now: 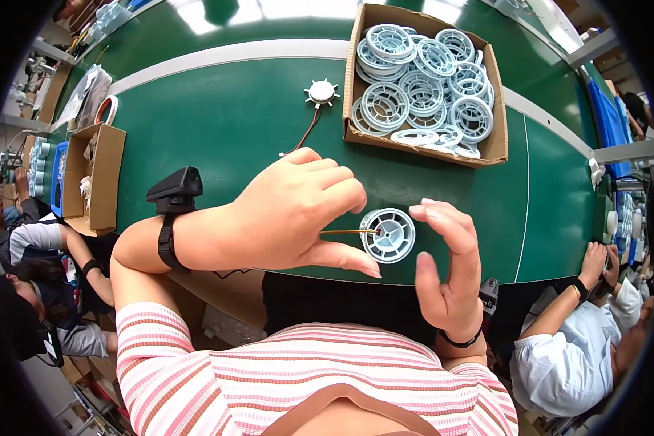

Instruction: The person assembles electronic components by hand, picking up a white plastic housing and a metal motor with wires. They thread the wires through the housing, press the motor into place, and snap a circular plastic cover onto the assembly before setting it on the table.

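A green workbench (pixel 218 116) extends across the room, and a pale grey strip (pixel 232 55) runs along its length. White light reflections (pixel 196 13) shine on its far part. Grey metal bars (pixel 625 152) are at the right side; grey floor (pixel 40 389) appears at lower left.

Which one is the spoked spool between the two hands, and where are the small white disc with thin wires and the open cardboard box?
Spoked spool (pixel 391 235): head view, on its central hub.
White disc (pixel 320 91): head view, on its round face.
Cardboard box (pixel 499 129): head view, on its right wall.
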A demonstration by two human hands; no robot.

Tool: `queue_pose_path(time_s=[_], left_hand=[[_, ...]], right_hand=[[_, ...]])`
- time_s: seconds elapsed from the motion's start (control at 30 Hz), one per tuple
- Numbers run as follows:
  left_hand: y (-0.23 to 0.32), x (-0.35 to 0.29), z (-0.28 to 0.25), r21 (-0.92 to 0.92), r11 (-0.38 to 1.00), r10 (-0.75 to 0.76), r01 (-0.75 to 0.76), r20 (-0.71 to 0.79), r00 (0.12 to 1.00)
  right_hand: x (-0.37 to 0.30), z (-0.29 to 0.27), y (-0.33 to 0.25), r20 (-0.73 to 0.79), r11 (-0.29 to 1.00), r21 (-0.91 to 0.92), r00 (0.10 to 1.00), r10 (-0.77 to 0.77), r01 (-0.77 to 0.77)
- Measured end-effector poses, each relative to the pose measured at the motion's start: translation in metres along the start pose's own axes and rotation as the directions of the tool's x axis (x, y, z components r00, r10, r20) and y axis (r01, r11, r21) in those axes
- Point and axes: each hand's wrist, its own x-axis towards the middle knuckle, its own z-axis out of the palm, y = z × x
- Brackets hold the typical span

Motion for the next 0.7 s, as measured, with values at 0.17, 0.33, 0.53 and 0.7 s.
queue_pose_path(time_s=[0.17,0.33,0.53,0.7], left_hand=[[-0.012,-0.006,-0.001,-0.054,0.995,0.098,-0.089,0.202,0.974],[-0.031,-0.005,0.012,-0.122,0.989,0.121,-0.087,0.309,0.943],[-0.043,0.029,-0.036,-0.127,0.858,-0.344,0.498,0.577,0.741],[-0.085,0.019,-0.017,0.173,0.848,-0.476,0.501,-0.167,0.863]], right_hand=[[0.009,0.014,0.003,0.149,0.997,-0.058,0.988,-0.045,0.055],[0.014,0.016,0.010,0.252,0.994,-0.048,0.964,-0.086,0.101],[0.016,0.008,0.009,0.296,0.984,-0.146,0.954,-0.052,0.099],[0.005,0.011,0.011,0.228,0.994,-0.085,0.973,-0.045,0.066]])
